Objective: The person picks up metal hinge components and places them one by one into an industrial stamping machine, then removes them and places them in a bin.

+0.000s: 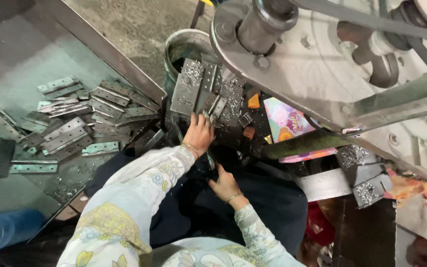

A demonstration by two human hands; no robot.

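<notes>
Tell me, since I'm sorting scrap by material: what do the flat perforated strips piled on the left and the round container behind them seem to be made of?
The perforated strips look like bare sheet metal, probably steel: grey, dully reflective, with punched holes and thin square edges. The round container also looks metal, with a thin grey rim showing a dull shine; its inside is too dark to judge. The left hand touches similar plates dusted with bright shavings.

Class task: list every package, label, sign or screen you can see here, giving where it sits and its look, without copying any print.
Printed packet: flat, rectangular, pink and blue with orange and yellow patches, lying right of the left hand, under the grey machine frame.
Pink flat edge: below the packet; possibly another pack, unclear.
No signs or screens.
</notes>
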